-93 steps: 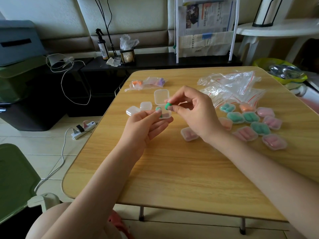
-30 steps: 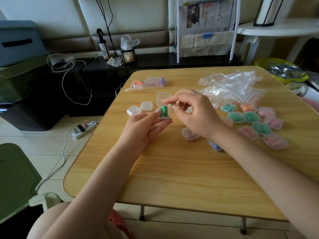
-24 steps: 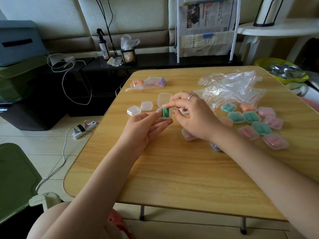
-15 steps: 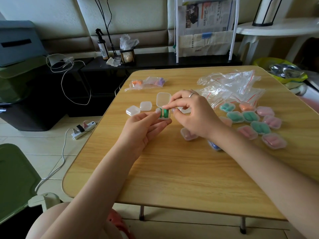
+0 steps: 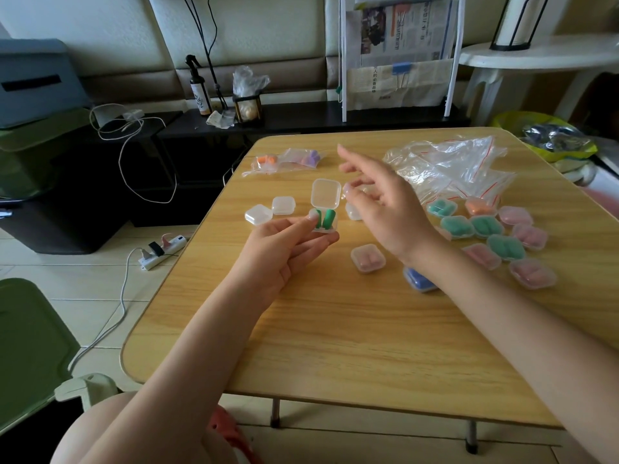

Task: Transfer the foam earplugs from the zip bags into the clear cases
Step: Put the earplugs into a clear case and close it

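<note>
Clutter rings the work area on the wooden surface (image 5: pixel 351 329): a heap of empty zip bags (image 5: pixel 449 169) at the far right, two small bags still holding earplugs (image 5: pixel 284 160) at the far edge, orange in one and purple in the other, and a cluster of filled closed cases (image 5: pixel 495 236) with teal, pink and orange plugs to the right. A pink-filled case (image 5: pixel 367 258) sits alone near the middle, and a blue-filled case (image 5: pixel 418 280) lies partly hidden under the right forearm. Two empty closed cases (image 5: pixel 269 209) rest just left of the hands, and another clear case (image 5: pixel 352 211) is half covered by the right hand.

The left hand (image 5: pixel 278 252) reaches in from below, palm turned up, its fingers (image 5: pixel 321 241) and thumb clamped on the open clear case (image 5: pixel 324 209). The lid stands up and two green earplugs (image 5: pixel 324 219) lie side by side in the base.

The right hand (image 5: pixel 385 202) hovers just right of that case, above the surface, its fingers spread apart and loosely extended, index pointing toward the far bags, holding nothing.
</note>
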Demonstrator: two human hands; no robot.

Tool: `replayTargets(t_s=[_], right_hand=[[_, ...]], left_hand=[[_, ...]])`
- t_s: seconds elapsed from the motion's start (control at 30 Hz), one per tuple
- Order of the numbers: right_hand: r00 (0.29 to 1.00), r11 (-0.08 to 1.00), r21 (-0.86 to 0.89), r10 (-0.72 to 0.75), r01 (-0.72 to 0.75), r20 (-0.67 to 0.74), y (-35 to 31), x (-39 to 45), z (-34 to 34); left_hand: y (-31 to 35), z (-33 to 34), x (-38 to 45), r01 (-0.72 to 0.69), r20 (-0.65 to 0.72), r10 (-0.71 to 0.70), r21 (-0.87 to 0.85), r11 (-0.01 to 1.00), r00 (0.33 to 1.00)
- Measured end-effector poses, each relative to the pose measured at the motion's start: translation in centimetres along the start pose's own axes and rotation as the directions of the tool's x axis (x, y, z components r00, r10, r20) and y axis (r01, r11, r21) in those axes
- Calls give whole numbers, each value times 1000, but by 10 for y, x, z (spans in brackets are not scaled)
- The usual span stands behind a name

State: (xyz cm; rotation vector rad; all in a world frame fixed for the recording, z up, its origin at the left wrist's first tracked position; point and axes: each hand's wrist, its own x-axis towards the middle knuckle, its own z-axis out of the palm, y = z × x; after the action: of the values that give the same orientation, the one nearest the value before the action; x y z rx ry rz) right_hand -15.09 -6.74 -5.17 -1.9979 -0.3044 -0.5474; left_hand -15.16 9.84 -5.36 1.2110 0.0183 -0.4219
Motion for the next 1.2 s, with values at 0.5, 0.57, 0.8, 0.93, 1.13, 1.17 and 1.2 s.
replayTargets(t_s=[0.5, 0.57, 0.8, 0.93, 1.13, 1.17, 1.2], right_hand=[[977, 959, -193, -189, 206, 104, 5, -5, 7], [990, 976, -165, -140, 143, 31, 4, -4, 6], [998, 984, -167, 62, -66, -28, 12, 9, -11], [980, 957, -253, 173, -144, 94, 17, 11, -23], [951, 882, -466, 201, -70, 236, 18, 8, -21], [946, 870, -491, 200, -52, 254, 18, 9, -22], [941, 868, -496, 195, -33, 278, 17, 9, -23]], left_hand=[[5, -1, 2, 87, 29, -84, -130, 988, 996], [5, 1, 1, 78, 36, -75, -109, 991, 997], [0, 5, 1, -93, -53, 101, 135, 986, 993], [-1, 3, 1, -211, -178, 287, 356, 911, 941], [-5, -10, 7, -235, -119, 614, 853, 465, 781], [-5, -12, 9, -211, -93, 633, 897, 387, 768], [-6, -15, 11, -186, -71, 644, 928, 323, 762]])
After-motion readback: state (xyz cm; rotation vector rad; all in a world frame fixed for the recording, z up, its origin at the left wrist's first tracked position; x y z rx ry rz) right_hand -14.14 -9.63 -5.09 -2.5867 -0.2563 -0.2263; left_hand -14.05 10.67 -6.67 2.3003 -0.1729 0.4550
